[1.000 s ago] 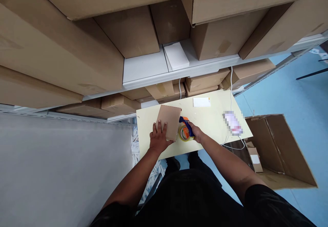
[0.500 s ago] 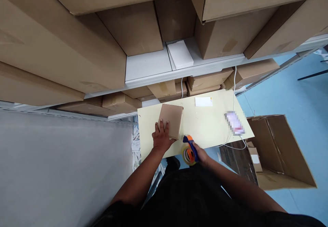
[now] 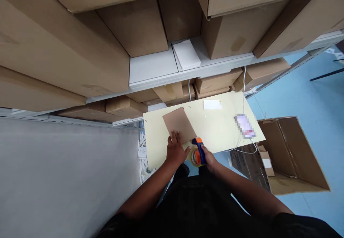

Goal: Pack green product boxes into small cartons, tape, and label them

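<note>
A small flat cardboard box [image 3: 179, 122] lies turned at an angle on the pale yellow tabletop [image 3: 215, 123]. My left hand [image 3: 176, 149] rests on its near edge, fingers stretched out over the cardboard and thumb apart. In my right hand [image 3: 210, 158] is a blue and orange tape dispenser [image 3: 200, 152], my fingers wrapped round its handle. The clear tape roll on it faces left. The dispenser's head is at the box's near right corner; whether it touches I cannot tell.
A white label card [image 3: 212, 104] and a blurred-out phone [image 3: 245, 126] with cables lie on the table. Shelves with large cardboard boxes [image 3: 150, 30] rise behind it, holding a white stack [image 3: 186, 54]. An open carton [image 3: 303, 152] stands on the floor at right. A grey wall [image 3: 67, 173] fills the left.
The box has turned, its far end swinging left and its near end right. My left hand has slid to its near edge, and the dispenser has come up close to the box.
</note>
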Demonstrator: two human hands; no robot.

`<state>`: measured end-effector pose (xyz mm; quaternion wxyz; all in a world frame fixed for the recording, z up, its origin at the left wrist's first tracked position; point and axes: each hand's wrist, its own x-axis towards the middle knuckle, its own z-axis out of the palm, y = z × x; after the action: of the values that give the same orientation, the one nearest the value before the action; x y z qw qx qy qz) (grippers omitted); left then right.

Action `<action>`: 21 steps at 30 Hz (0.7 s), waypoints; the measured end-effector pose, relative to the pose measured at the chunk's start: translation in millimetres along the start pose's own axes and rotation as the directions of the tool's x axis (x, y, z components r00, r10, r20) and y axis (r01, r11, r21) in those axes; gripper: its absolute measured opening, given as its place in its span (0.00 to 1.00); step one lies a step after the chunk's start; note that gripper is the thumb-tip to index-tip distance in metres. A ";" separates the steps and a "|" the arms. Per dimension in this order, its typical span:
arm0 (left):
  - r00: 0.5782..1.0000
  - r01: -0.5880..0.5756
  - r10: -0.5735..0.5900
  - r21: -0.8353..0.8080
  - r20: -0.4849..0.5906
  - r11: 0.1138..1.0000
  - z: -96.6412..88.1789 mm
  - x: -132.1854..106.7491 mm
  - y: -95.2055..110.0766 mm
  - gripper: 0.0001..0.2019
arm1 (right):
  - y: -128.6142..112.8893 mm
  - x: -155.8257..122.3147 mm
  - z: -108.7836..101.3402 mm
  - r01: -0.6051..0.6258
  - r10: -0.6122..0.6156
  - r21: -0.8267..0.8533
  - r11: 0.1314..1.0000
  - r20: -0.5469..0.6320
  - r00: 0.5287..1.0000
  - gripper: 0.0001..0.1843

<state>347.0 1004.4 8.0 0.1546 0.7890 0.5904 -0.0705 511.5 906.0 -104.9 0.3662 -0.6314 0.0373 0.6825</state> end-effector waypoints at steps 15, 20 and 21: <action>0.971 -0.238 0.234 0.144 0.043 0.961 -31.6 67.6 -73.5 0.59 | -131.8 27.4 -9.0 -0.029 0.031 -0.277 0.960 0.004 1.000 0.25; 0.973 -0.231 0.229 0.169 0.030 0.958 -25.9 58.2 -67.4 0.59 | -106.5 20.3 -5.9 -0.029 0.025 -0.229 0.973 -0.021 0.999 0.29; 0.974 -0.226 0.224 0.172 0.028 0.959 -25.7 56.8 -65.5 0.59 | -94.8 16.3 -8.8 -0.014 0.011 -0.211 0.977 -0.013 1.000 0.29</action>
<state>299.3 1081.2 4.9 0.0946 0.8612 0.4878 -0.1067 571.8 978.0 -82.0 0.2926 -0.6706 -0.0291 0.6811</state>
